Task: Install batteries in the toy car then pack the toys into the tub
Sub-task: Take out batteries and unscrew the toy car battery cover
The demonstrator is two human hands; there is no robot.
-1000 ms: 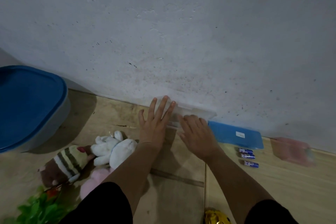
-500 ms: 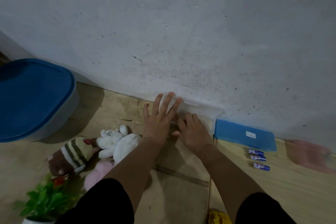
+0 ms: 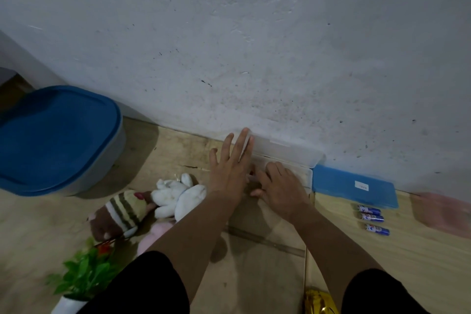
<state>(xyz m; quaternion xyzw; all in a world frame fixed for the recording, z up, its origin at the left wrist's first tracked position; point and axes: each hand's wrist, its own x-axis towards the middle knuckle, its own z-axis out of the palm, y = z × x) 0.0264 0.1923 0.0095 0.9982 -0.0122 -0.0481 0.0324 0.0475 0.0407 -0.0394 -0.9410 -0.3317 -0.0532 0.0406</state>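
Two bare hands work at the foot of a pale, speckled wall (image 3: 254, 33), over a tan floor (image 3: 267, 275). Largest item: a grey tub (image 3: 107, 160) with a blue lid (image 3: 56, 135) on it, far left against the wall, well apart from the hands. Next, a clear plastic case (image 3: 293, 155) lying open at the wall base, its lid leaning up against the wall. The left hand (image 3: 229, 171) rests on the case's left end, fingers (image 3: 242, 143) straight and spread, holding nothing. The right hand (image 3: 283, 186) sits over the case's tray, fingers curled downward; cannot tell whether they pinch anything. A flat blue box (image 3: 356, 186) with a small white label lies just right of the case. A blurred pink shape (image 3: 441, 211) sits at the far right edge. Soft toys lie left of the left forearm: a white plush (image 3: 178, 196), a brown plush with a striped cap (image 3: 119, 214) touching it, a pink plush (image 3: 155, 234) partly hidden under the arm. A green plant in a white pot (image 3: 81, 275) stands at lower left. Something gold and shiny (image 3: 318, 301) shows at the bottom edge. Three blue batteries (image 3: 370, 216) lie side by side below the blue box. No toy car identifiable in view.
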